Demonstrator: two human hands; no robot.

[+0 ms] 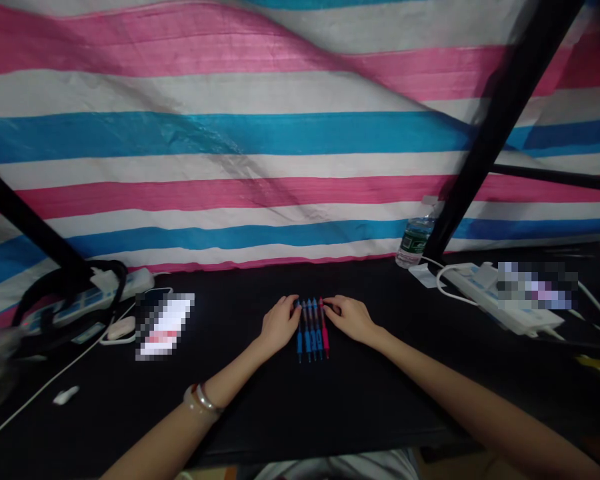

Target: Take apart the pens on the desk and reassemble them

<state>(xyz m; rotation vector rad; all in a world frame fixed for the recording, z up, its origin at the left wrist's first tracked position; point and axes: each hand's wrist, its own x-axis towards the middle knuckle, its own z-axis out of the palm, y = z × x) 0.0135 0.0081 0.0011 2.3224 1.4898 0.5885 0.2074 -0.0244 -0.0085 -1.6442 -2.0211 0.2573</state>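
Beyond the fingers of both hands hangs a striped sheet [205,137] in pink, white and blue. Below it spreads a black table [360,407], on which both hands rest, and a black post [480,173] slants upward to the right of the fingers. The left hand [281,321] and right hand [353,317] face each other, backs upward, forearms angling in from the near corners. On each, the fingers curl inward with a narrow space at the thumb; whether they pinch anything, I cannot tell. A white power strip [523,320] lies well right of the right fingers, and another power strip [80,301] well left of the left fingers; no writing on either can be made out. Nearer the left fingers, a phone [170,323] has its bright screen blocked out, so nothing on it is readable. A clear bottle [413,241] stands beyond and right of the right fingers; its green label [414,241] bears pale marks too small to read. Between the two sets of fingers lie four blue pens [308,340] and one pink pen [326,341], side by side: the left fingers are at the outermost blue one's top, the right fingertips at the pink one's. Any lettering on them is too small to read. A white earbud [66,395] lies far left of the left fingers.
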